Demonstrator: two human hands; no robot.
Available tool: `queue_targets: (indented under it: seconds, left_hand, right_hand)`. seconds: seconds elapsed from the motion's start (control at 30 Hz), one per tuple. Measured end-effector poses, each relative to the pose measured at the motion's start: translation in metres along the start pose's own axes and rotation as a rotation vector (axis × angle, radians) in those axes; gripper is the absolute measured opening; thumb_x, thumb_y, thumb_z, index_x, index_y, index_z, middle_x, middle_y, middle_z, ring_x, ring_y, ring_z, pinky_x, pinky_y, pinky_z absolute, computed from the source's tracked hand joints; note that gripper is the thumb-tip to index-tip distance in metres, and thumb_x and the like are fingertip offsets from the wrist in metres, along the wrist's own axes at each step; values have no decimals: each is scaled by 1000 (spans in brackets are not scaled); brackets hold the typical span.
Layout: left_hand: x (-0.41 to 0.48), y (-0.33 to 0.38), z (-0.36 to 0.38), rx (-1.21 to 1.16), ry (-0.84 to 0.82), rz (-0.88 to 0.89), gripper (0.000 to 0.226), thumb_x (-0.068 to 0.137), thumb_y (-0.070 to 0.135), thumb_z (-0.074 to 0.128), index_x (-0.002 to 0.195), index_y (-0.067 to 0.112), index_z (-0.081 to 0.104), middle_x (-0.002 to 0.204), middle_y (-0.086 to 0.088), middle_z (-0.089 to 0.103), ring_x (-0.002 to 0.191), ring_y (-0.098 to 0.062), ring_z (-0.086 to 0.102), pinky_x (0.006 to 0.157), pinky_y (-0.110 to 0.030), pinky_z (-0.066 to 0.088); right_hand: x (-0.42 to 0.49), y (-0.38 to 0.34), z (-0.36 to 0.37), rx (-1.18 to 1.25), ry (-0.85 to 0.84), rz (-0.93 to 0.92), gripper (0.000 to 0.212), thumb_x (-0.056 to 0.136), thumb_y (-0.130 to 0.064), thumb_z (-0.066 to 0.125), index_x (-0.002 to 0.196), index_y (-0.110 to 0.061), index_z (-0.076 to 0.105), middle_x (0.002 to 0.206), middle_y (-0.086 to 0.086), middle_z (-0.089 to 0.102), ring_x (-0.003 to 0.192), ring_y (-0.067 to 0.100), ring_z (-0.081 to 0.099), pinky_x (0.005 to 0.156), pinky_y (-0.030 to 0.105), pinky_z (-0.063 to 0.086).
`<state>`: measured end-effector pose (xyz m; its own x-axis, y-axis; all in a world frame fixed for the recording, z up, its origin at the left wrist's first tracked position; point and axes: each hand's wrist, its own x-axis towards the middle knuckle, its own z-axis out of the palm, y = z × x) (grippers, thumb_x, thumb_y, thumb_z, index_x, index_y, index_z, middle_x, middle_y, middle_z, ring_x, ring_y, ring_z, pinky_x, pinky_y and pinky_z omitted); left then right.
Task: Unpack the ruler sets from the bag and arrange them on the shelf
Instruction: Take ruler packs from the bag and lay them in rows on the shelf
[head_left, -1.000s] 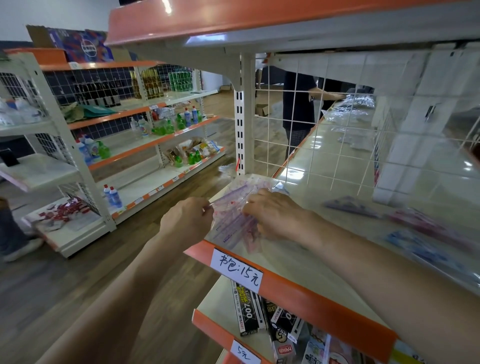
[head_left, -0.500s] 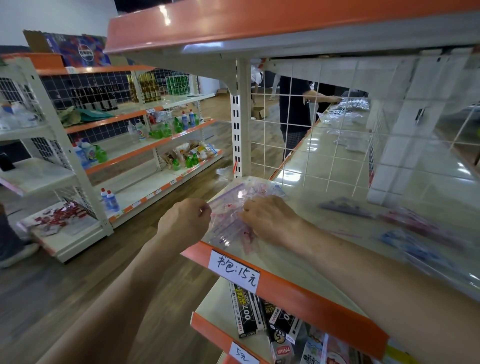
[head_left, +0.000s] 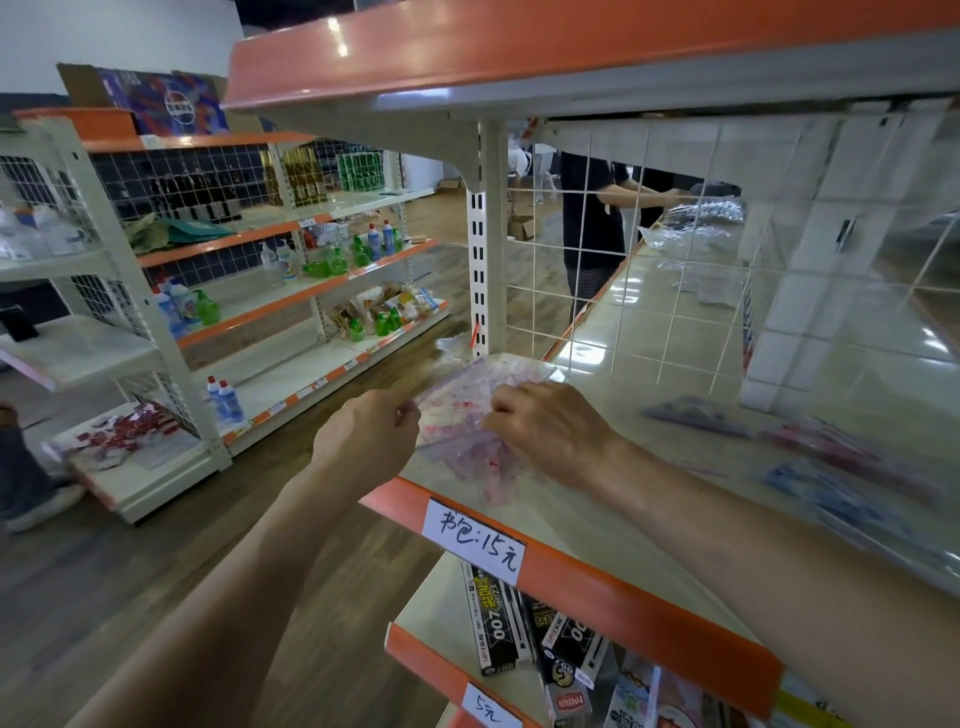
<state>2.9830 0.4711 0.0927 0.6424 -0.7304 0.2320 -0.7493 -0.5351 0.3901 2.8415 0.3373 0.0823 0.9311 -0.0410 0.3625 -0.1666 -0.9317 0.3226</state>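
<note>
Compared with half a second ago, almost nothing is changing: the clear bag (head_left: 467, 415) is staying at the front left corner of the shelf (head_left: 649, 353), and both hands are keeping their places on it. The left hand (head_left: 363, 441) is pinching the bag's left edge, and the right hand (head_left: 550, 431) is gripping its right side with curled fingers. The bag's long axis is running from the orange front edge back toward the white upright post (head_left: 485, 234), and pink ruler pieces are showing inside. Other ruler sets (head_left: 696, 415), blurred, are lying further right on the same shelf.
</note>
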Motion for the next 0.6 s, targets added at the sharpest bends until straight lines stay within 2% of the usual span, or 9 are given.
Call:
queue_targets:
  seconds: [0.13, 0.2, 0.27, 0.33, 0.37, 0.43, 0.5, 0.6]
  left_hand:
    - [2, 6, -5, -3, 15, -9, 26, 98, 28, 43, 106, 18, 67, 75, 9, 56, 64, -11, 52, 53, -25, 41]
    - [2, 14, -7, -47, 4, 6, 26, 99, 27, 44, 104, 16, 66, 76, 6, 59, 68, -15, 56, 58, -27, 44]
    - [4, 25, -10, -197, -34, -10, 24, 98, 25, 45, 101, 14, 66, 81, -1, 65, 72, -20, 60, 65, -31, 47]
    - [8, 37, -11, -489, -76, -94, 25, 98, 24, 46, 96, 9, 66, 81, -6, 67, 69, -20, 61, 70, -33, 50]
    - [8, 43, -12, -651, -106, -158, 29, 98, 27, 45, 94, 8, 66, 79, -8, 67, 67, -20, 60, 73, -36, 51]
    - [6, 56, -12, -893, -184, -248, 38, 100, 38, 40, 93, 9, 64, 80, -12, 66, 69, -21, 60, 80, -41, 53]
    - [5, 72, -7, -971, -265, -270, 43, 99, 44, 39, 96, 8, 63, 80, -12, 65, 71, -23, 60, 76, -38, 53]
    - [3, 103, 10, -1000, -387, -236, 28, 94, 33, 54, 95, 6, 64, 78, -9, 64, 65, -19, 58, 64, -31, 50]
  right_hand:
    - [-2, 4, -6, 36, 83, -13, 30, 45, -12, 93, 67, -12, 73, 60, 3, 62, 50, 22, 61, 41, 24, 43]
    - [-4, 7, -13, 53, 74, 21, 23, 56, -13, 89, 72, -13, 73, 65, 3, 63, 57, 23, 63, 45, 26, 44]
    - [-10, 13, -20, 109, 2, 106, 11, 83, -21, 70, 94, -17, 72, 88, 1, 66, 81, 22, 64, 59, 30, 45]
    - [-21, 22, -27, 273, -62, 248, 24, 96, -27, 48, 107, -21, 68, 105, -4, 63, 96, 18, 58, 69, 29, 40]
    - [-27, 26, -29, 371, -67, 321, 25, 96, -28, 47, 106, -22, 68, 106, -6, 63, 94, 15, 57, 70, 28, 39]
    - [-39, 36, -31, 573, -17, 478, 21, 94, -25, 52, 102, -20, 71, 93, -10, 64, 84, 10, 57, 72, 27, 43]
    - [-49, 46, -34, 837, 33, 631, 16, 91, -19, 58, 98, -13, 72, 77, -14, 62, 73, 5, 56, 70, 24, 44]
    - [-63, 52, -44, 1133, 74, 777, 10, 90, -10, 61, 88, -7, 70, 70, -1, 64, 65, 11, 57, 60, 19, 44]
